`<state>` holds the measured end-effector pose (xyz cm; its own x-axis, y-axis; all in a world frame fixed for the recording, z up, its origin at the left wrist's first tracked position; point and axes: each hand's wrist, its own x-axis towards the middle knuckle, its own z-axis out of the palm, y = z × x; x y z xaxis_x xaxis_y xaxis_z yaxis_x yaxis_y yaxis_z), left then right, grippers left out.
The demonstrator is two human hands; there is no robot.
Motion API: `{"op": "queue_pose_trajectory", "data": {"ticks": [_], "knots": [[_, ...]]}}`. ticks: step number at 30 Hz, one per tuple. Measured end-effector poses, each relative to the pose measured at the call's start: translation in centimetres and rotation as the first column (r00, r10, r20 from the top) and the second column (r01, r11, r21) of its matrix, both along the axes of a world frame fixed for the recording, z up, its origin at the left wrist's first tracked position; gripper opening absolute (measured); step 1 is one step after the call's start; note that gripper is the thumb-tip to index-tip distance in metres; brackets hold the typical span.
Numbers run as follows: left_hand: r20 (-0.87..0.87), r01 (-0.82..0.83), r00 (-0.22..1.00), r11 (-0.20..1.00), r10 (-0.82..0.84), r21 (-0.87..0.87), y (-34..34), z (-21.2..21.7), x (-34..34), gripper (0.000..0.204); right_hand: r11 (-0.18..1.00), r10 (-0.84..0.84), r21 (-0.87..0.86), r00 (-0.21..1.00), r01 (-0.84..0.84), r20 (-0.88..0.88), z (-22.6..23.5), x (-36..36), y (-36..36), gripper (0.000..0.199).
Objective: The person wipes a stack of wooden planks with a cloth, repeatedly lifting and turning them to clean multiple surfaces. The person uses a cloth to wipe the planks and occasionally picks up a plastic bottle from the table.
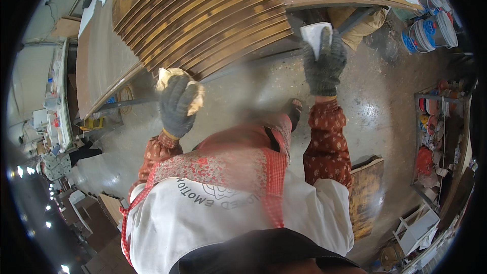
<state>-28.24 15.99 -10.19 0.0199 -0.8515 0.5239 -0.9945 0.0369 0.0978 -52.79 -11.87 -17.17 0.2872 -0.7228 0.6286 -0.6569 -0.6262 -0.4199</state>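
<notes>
My left hand (177, 102), in a dark grey knit glove, is closed round a crumpled cream rag (195, 100) beside the near left corner of the boards. A folded white sheet (315, 38), paper or cloth, is pinched in my gloved right hand (324, 68), off the right end of the boards. These brown boards (203, 20), mottled with yellow, lie overlapped in a stepped row on a worktable (104, 81). Neither hand touches the boards as far as I can see.
Another mottled board (368, 198) is low at my right. Wire spools (431, 30) stand at the far right, with a loaded shelf rack (439, 137) nearer. Under the table's right part sits a tan sack (366, 28). A person (56, 165) is at the far left.
</notes>
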Motion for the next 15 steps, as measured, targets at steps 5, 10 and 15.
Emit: {"op": "queue_pose_trajectory", "data": {"ticks": [5,10,15], "knots": [[0.253,0.005,0.967,0.992,-0.038,0.129,-7.5,-1.5,-2.3,0.051,0.977,0.209,0.051,0.975,-0.206,-0.070,-2.7,0.0,0.6,0.068],[0.364,0.019,0.929,0.991,-0.068,0.136,-13.7,-2.0,-5.5,0.046,0.971,0.224,0.088,0.975,-0.223,-0.003,-3.1,-0.5,-2.3,0.070],[0.378,0.062,0.917,0.984,-0.122,0.168,-19.0,-2.1,-8.3,0.045,0.925,0.342,0.223,0.929,-0.307,-0.141,-1.1,-0.2,-4.7,0.073]]}}
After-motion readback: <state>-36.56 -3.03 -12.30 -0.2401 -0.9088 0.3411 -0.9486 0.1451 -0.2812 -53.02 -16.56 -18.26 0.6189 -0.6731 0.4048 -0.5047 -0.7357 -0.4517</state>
